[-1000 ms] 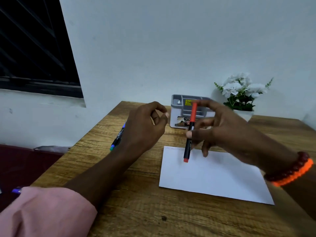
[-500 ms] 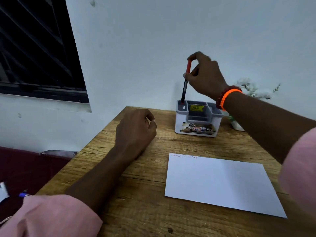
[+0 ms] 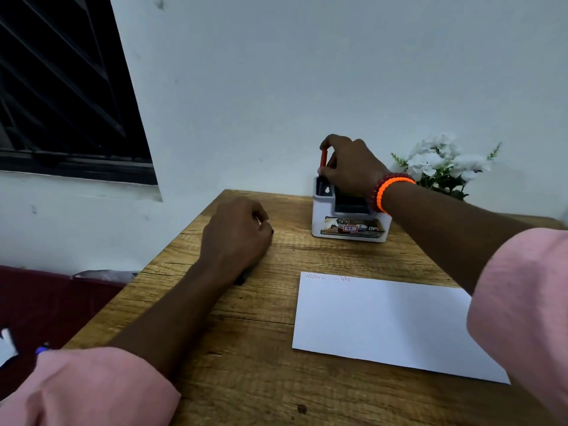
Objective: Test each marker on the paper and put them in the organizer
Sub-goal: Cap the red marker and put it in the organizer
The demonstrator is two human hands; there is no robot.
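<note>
Right hand [image 3: 350, 164] pinches red marker [image 3: 323, 158] upright in organizer [image 3: 319, 224] left rear slot, at twelve o'clock from paper [image 3: 384, 324]. Left hand [image 3: 236, 235] curled on table [image 3: 261, 379]; contents cannot be told.

Right hand [image 3: 350, 167] gripping red marker [image 3: 323, 158] over organizer [image 3: 319, 216]

Desk [image 3: 252, 379]: carries everything below.
Organizer [image 3: 349, 224]: far edge, by the wall, right of centre.
Marker [image 3: 323, 159]: upright in the organizer's left compartment, right hand [image 3: 350, 166] on it.
Plant [image 3: 442, 167]: just right of and behind the organizer.
Paper [image 3: 384, 327]: flat, nearer than the organizer, right half.
Left hand [image 3: 235, 235]: on the desk, left of the organizer, far-left of the paper.
Window [image 3: 61, 96]: far left, on the wall.
</note>
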